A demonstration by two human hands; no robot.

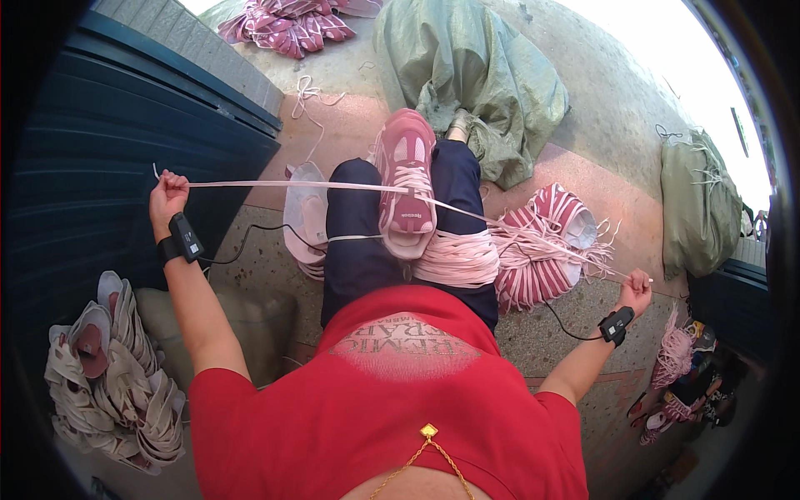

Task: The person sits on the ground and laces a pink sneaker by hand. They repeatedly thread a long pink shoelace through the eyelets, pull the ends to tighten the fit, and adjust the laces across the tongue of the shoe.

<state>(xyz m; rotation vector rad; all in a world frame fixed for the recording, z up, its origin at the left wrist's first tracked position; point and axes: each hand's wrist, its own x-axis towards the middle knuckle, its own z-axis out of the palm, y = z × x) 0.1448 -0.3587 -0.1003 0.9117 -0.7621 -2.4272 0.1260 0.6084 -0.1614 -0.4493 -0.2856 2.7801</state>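
Note:
A pink and dark-rose sneaker upper (408, 187) rests between my knees, toe pointing away, with laces threaded through its eyelets. My left hand (171, 193), far out to the left, is closed on one end of a pale pink shoelace (283, 184). Far out to the right, my right hand (636, 293) pinches the other lace end. Both lace lengths run taut from the top of the shoe, and my arms are spread wide. A thick bundle of pale pink laces (457, 260) lies on my right thigh. A thin band crosses my left thigh.
Striped pink uppers (542, 250) lie right of my legs; pale ones (305, 208) lie left. Stacked white uppers (117, 375) stand at lower left. A large green sack (475, 67) sits ahead, another sack (702, 208) at right. A dark blue metal panel (108, 158) borders my left.

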